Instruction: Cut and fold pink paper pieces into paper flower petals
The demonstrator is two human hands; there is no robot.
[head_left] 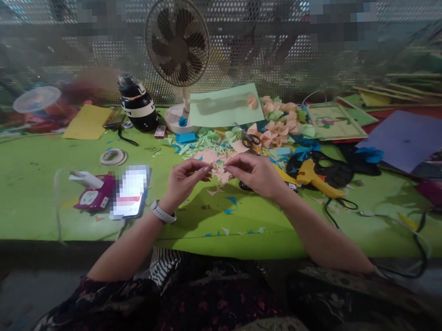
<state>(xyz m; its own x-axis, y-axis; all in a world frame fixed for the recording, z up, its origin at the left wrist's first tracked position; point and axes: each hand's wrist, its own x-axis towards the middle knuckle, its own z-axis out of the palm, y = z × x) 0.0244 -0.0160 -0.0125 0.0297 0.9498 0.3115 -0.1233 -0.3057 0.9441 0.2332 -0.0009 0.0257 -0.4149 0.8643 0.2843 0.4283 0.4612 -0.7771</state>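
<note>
My left hand [185,182], with a white watch [163,213] on its wrist, is closed in a pinch above the green table [194,225]. Facing it, my right hand [256,173] pinches too, its fingertips a short way from the left ones. Whatever lies between the fingertips is too small to make out against the pink paper scraps [221,174] behind. Black-handled scissors [250,141] rest among green cuttings [201,139] beyond my hands. A yellow glue gun [319,179] lies to the right of my right hand.
A fan [178,48] stands at the back beside a black bottle [140,105]. Peach paper petals [277,121] are heaped behind my right hand. At left are a phone [130,193], a purple power adapter [97,195] and tape rolls [112,156]. A cable [392,219] trails at right.
</note>
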